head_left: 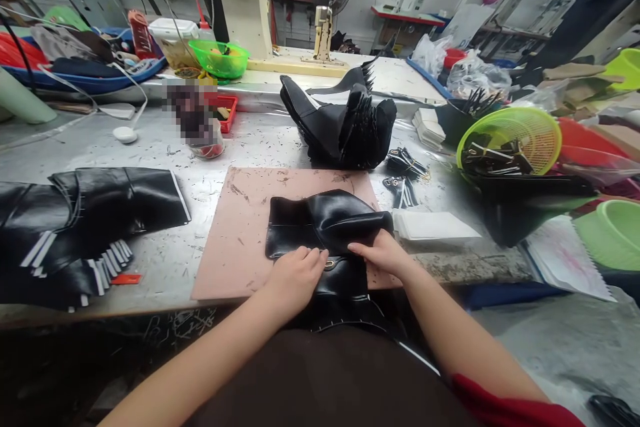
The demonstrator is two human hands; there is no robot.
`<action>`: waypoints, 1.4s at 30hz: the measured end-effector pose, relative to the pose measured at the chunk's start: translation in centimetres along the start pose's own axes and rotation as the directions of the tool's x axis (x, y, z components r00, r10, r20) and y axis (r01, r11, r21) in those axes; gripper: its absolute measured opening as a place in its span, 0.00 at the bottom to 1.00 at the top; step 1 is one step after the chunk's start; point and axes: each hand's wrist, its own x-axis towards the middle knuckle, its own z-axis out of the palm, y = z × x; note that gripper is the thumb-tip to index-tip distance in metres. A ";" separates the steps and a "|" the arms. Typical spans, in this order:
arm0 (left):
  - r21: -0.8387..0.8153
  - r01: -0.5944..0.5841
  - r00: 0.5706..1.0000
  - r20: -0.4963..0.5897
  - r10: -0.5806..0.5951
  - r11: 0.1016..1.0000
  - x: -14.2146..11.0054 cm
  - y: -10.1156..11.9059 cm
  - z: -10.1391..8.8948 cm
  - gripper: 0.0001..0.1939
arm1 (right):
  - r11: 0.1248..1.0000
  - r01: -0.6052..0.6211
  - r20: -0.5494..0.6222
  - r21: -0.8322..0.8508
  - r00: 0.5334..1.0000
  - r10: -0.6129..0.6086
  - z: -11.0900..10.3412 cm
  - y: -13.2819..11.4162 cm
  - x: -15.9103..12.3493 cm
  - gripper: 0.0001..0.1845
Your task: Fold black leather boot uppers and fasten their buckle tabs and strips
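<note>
- At far left lies a pile of glossy black pieces (125,197), smooth and creased, with pale strips along the lower edges.
- A flat pinkish board (235,233) with dark scuffs rests on the silvery metal tabletop (145,153).
- The left hand (297,280) lies at the near edge of the black piece, fingers side by side; its thumb is hidden, so I cannot tell whether it pinches.
- The black piece (320,217) lies on the board, mostly beyond both hands, shiny and supple, flat at left and rising in a soft fold at right.
- An oval gold-toned fitting (329,265) shows between the hands, beside the left fingertips.
- The right hand (383,253) clasps the right side of the black piece, thumb on top, other fingers partly hidden under the fold.
- Right of it sits a flat white stack (435,225).
</note>
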 end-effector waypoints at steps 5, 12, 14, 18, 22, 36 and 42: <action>0.066 -0.011 1.000 -0.009 0.012 0.998 0.6 0.4 0.3 0.21 | 0.999 -0.021 0.003 0.039 1.000 0.021 -0.6 -0.4 0.5 0.17; 0.124 -0.140 0.989 0.067 0.132 0.982 1.2 0.6 -0.2 0.16 | 0.998 -0.038 0.062 0.053 0.997 0.034 -1.3 -0.6 1.4 0.20; 0.117 -0.198 0.978 0.098 0.187 0.973 1.8 0.6 -0.6 0.15 | 0.998 -0.058 0.039 0.026 0.998 0.057 -1.3 -0.5 1.2 0.21; 0.073 -0.245 0.962 0.144 0.233 0.967 3.5 1.0 -1.5 0.12 | 0.990 -0.115 -0.008 -0.084 0.993 0.115 -1.0 -0.4 1.0 0.18; 0.009 -0.179 0.970 0.166 0.175 0.984 4.3 1.9 -2.1 0.13 | 0.988 -0.102 0.031 -0.118 0.994 0.106 -1.3 -0.4 1.2 0.15; -0.038 -0.196 0.972 0.125 0.199 0.980 3.8 1.7 -1.4 0.14 | 0.908 0.101 0.164 -0.406 0.986 -0.036 -2.8 0.0 2.5 0.18; -0.030 -0.197 0.965 0.171 0.199 0.980 4.4 1.8 -2.0 0.14 | 0.779 -0.015 0.127 -0.627 0.985 0.121 -5.5 0.2 1.3 0.12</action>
